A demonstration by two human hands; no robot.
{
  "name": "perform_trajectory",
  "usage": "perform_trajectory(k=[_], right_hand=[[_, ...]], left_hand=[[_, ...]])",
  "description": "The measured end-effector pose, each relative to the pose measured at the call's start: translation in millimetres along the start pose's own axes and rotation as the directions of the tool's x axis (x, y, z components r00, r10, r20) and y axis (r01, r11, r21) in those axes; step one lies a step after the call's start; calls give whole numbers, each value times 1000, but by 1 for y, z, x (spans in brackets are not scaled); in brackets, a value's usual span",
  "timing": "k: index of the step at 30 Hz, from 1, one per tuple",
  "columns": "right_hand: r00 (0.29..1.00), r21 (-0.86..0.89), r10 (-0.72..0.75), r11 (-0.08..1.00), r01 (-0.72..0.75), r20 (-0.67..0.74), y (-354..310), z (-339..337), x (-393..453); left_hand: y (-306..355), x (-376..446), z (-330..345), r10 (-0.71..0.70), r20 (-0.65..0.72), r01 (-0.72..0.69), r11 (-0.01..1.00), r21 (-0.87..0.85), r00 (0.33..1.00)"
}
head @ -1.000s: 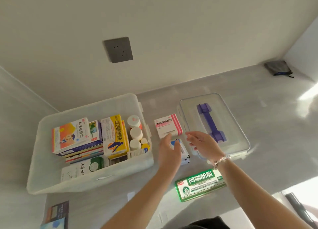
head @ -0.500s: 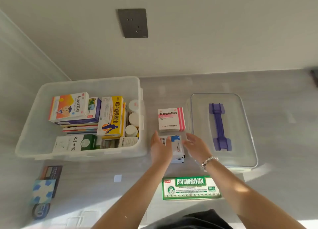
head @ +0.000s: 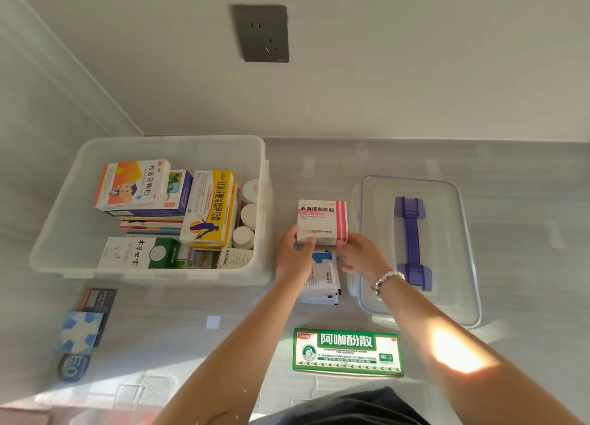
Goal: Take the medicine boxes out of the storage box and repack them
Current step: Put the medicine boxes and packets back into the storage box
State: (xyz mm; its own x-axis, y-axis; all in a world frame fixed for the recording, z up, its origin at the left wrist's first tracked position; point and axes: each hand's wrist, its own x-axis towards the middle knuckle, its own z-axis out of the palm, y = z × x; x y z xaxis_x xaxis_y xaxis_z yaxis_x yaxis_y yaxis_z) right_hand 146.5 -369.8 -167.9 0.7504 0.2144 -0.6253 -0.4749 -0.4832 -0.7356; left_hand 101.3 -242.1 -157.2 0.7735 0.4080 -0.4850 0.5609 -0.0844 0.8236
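The clear storage box [head: 79,201] stands at the left, holding several medicine boxes, an orange-and-white box [head: 134,185] on top and a yellow one [head: 210,210] upright, plus white bottles [head: 249,215]. A pink-and-white medicine box [head: 321,218] sits on the floor between the storage box and its lid. My left hand [head: 293,258] grips its near left corner and my right hand [head: 359,257] its near right corner. A white-and-blue packet [head: 324,273] lies just below it, partly hidden by my hands. A green box [head: 348,352] lies flat closer to me.
The clear lid [head: 447,249] with a purple handle [head: 412,239] lies at the right. Dark and blue flat items [head: 83,325] lie on the floor at the lower left. A grey wall socket [head: 261,33] is on the wall behind. A small white square [head: 213,322] is on the floor.
Both hands moved forward from over the white-and-blue packet and took hold of the pink-and-white box's near corners. The camera view shifted slightly.
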Motion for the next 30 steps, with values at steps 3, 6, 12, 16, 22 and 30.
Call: perform_trajectory(k=[3, 6, 12, 16, 22, 30], right_hand=[[990, 40, -17, 999, 23, -141, 1, -7, -7], [938, 157, -18, 985, 77, -345, -6, -16, -27], [901, 471, -35, 843, 259, -432, -36, -32, -88], [909, 607, -75, 721, 334, -411, -55, -32, -124], [899, 626, -214, 656, 422, -382, -90, 0, -160], [930, 495, -303, 787, 367, -208, -134, 87, -160]], left_hand=[[8, -9, 1, 9, -7, -9, 997, -82, 1000], [17, -25, 8, 54, -56, -62, 987, -149, 997], [48, -61, 4, 172, -101, -194, 944, -268, 980], [67, -85, -16, 220, -104, -242, 921, -306, 970], [85, -111, -80, 320, -83, -327, 869, -373, 944], [70, -91, -189, 282, -81, -292, 886, -359, 956]])
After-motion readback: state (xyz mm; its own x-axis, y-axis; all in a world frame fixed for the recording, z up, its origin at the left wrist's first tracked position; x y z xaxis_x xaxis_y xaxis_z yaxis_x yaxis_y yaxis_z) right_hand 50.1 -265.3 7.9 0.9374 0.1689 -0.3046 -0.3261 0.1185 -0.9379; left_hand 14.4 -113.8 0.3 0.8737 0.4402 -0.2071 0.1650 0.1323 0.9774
